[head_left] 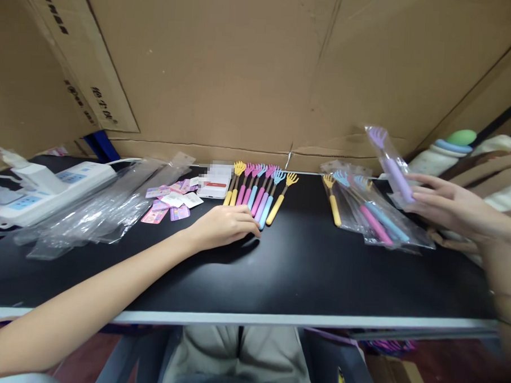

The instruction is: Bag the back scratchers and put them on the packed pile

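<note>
Right hand (445, 205): fingers closed on 1 bagged purple scratcher (395, 174), held above the right side of the worktop (298, 283). Left hand (226, 224): loosely curled at the near ends of the central scratcher row (258, 198); whether it grips any cannot be told. Clear bags (106, 202) lie left.

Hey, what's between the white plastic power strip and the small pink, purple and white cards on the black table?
A heap of clear, flat plastic bags lies between the white power strip and the small cards, as the head view shows.
</note>
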`<action>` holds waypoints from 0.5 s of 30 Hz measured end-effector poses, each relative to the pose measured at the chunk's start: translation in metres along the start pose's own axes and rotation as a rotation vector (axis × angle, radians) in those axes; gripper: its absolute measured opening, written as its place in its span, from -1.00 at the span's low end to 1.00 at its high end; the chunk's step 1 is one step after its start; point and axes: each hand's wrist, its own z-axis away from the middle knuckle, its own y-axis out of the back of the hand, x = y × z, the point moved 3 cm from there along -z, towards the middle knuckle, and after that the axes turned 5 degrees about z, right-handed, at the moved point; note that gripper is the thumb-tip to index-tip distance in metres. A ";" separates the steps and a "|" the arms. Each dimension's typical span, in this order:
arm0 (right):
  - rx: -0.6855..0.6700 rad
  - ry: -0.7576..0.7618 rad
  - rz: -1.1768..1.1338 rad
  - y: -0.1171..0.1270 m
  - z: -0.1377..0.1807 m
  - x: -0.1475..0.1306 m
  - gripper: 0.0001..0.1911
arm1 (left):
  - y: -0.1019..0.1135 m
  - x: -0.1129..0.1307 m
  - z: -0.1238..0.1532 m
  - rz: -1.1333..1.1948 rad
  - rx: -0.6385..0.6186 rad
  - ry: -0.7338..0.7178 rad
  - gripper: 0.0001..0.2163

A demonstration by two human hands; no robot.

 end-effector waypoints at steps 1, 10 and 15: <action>-0.019 -0.038 0.042 0.007 -0.002 0.008 -0.47 | 0.000 0.000 0.000 0.000 0.000 0.004 -0.76; -0.214 -0.133 0.224 0.028 -0.008 0.045 -0.48 | -0.002 -0.002 0.001 -0.010 -0.009 0.024 -0.74; -0.196 -0.087 0.413 0.033 -0.027 0.048 -0.54 | -0.003 -0.003 0.001 -0.002 -0.028 0.026 -0.74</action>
